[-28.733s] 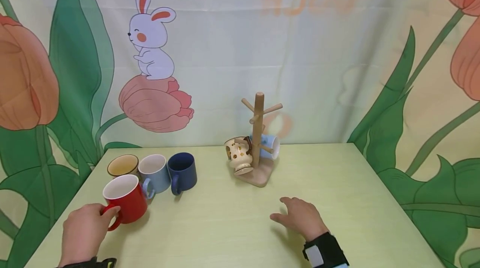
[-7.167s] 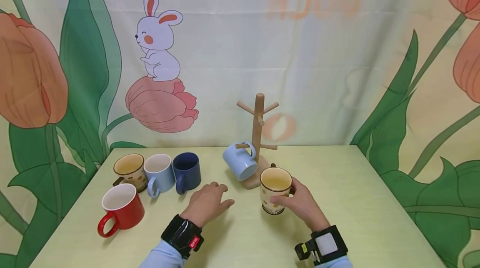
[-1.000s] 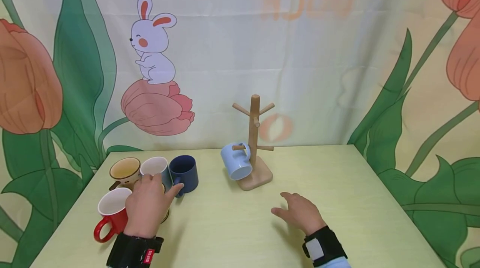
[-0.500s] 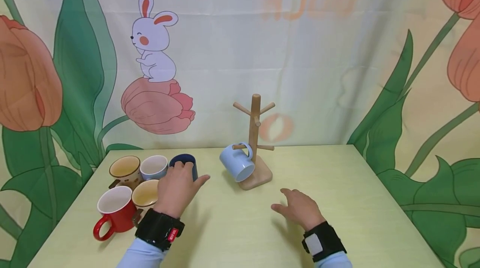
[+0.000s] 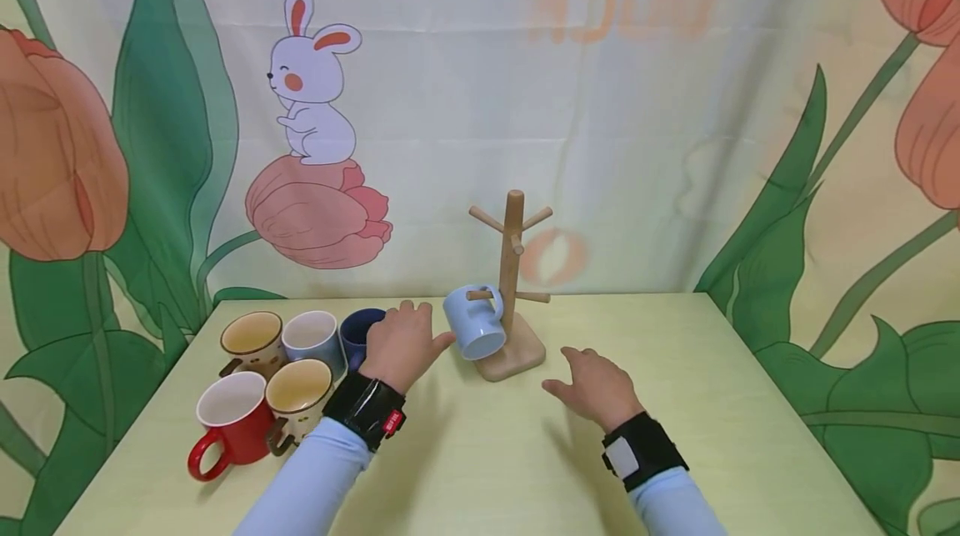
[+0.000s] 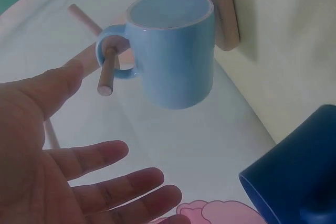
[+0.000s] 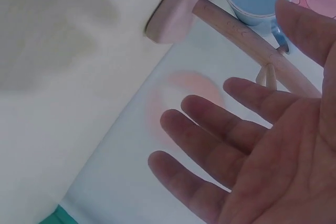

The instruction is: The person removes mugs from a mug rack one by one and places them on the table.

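Head view, read from the tabletop's (image 5: 675, 453) left edge: five mugs are grouped there, a red mug (image 5: 228, 419) and a cream spotted mug (image 5: 298, 398) at the front, with another cream mug (image 5: 251, 340), a pale grey-blue mug (image 5: 313, 338) and a navy mug (image 5: 358, 334) behind them. A second ago the left hand (image 5: 405, 344) was still over that front cream mug; it has since let go, passed the navy mug and now reaches, fingers spread and holding nothing, to just beside the light blue mug (image 5: 474, 332). That mug hangs by its handle on a lower peg of the wooden mug tree (image 5: 512, 269) near the middle of the far edge; the left wrist view shows the peg through the handle and the palm near but apart. So the cream mug looks put down, and the hanging blue mug is likely next in hand. The right hand (image 5: 596, 386) has stayed low over the tabletop, relaxed and empty.
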Available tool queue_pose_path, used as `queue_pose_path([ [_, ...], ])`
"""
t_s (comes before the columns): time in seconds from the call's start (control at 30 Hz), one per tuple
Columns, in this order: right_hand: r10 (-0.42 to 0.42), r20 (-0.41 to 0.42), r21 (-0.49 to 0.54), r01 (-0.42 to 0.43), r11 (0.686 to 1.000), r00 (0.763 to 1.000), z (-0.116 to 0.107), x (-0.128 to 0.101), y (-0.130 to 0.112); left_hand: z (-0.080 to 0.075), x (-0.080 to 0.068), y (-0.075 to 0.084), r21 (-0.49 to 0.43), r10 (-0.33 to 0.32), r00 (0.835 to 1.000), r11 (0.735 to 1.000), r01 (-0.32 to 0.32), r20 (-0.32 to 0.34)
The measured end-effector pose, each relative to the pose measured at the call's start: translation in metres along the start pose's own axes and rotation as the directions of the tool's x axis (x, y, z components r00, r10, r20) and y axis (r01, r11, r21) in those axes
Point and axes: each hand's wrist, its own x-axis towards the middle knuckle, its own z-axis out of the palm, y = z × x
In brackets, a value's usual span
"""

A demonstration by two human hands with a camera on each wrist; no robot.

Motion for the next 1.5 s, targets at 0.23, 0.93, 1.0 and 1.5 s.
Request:
queue_pose_path([
  [0.23,-0.007,-0.06,-0.059,0.003,0.998,0.998,-0.01,0.026,-0.004,0.006,0.027,0.014,-0.001,0.041,0.999,0.999,-0.041,0.0],
  [0.93,-0.112,-0.199,-0.185,0.075,0.98,0.974,-0.018,0.08,-0.021,0.019,0.063,0.041,0.101,0.141,0.989,0.984,-0.145,0.041],
  [1.0,-0.119,-0.231,-0.205,0.071,0.976,0.966,-0.016,0.084,-0.019,0.021,0.064,0.042,0.113,0.136,0.989,0.983,-0.142,0.059],
  [1.5,-0.122,-0.236,-0.232,0.066,0.971,0.964,-0.015,0.099,-0.015,0.034,0.07,0.041,0.121,0.105,0.993,0.986,-0.11,0.047],
])
